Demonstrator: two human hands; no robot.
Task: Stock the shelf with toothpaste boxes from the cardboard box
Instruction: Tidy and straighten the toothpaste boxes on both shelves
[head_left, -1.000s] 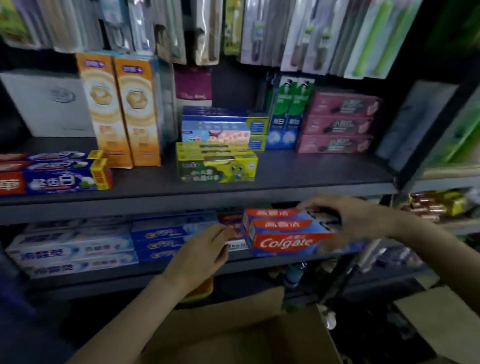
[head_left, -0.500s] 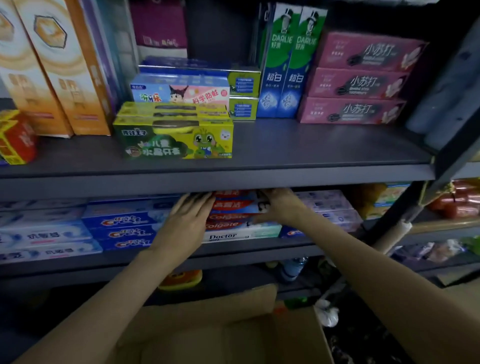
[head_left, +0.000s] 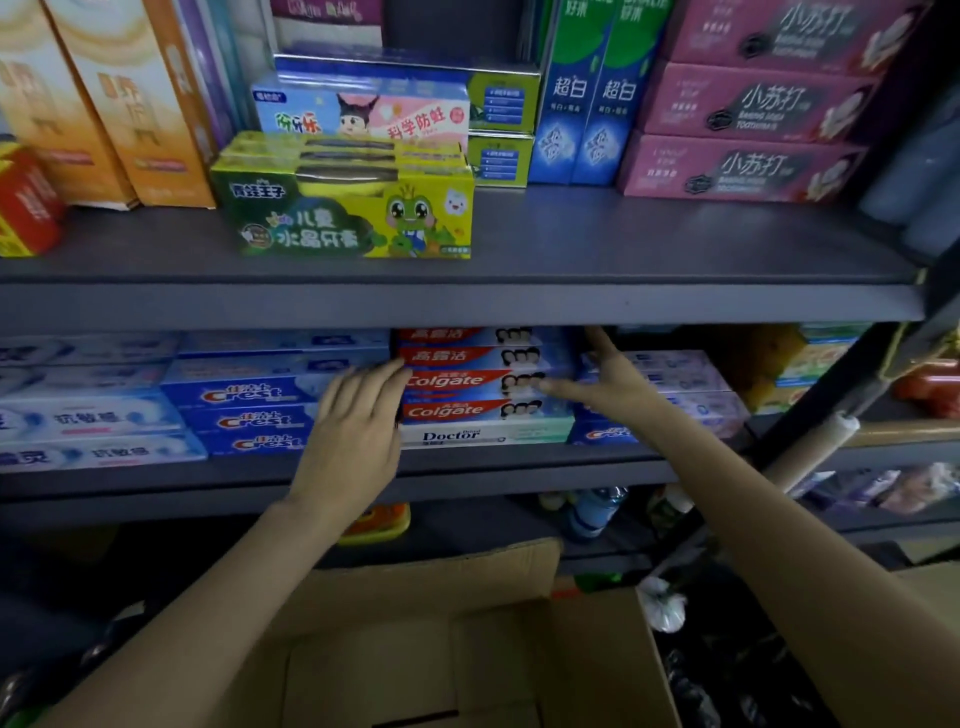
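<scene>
Head view of a partly stocked store shelf. The landmark is the stack of red-and-blue Colgate toothpaste boxes (head_left: 480, 382), which lies flat on the dark grey lower shelf board (head_left: 519, 467), on top of a white Doctor toothpaste box (head_left: 483, 435). The left hand (head_left: 353, 431) lies flat against the left end of the stack, fingers (head_left: 374, 382) straight and close together, holding nothing. The right hand (head_left: 610, 382) reaches to the right end of the stack, its fingers spread, one pointing at the front of a Colgate box and another raised toward the board above; whether a fingertip touches the carton cannot be told. Neither hand pinches or grips a box.

Left of the stack, touching it, lie blue Crest toothpaste boxes (head_left: 249, 410); right of it, pale lilac-and-blue toothpaste boxes (head_left: 670, 384). Above the stack, on the grey upper shelf board (head_left: 467, 301), stands a green children's toothpaste carton with a frog figure (head_left: 348, 218).

Below and in front of the stack is the open brown cardboard box (head_left: 441, 639); its interior looks bare where visible, though part lies outside the frame.

Judged progress: the Colgate boxes appear placed, the hands squaring them. Whether boxes remain to fetch cannot be told.
</scene>
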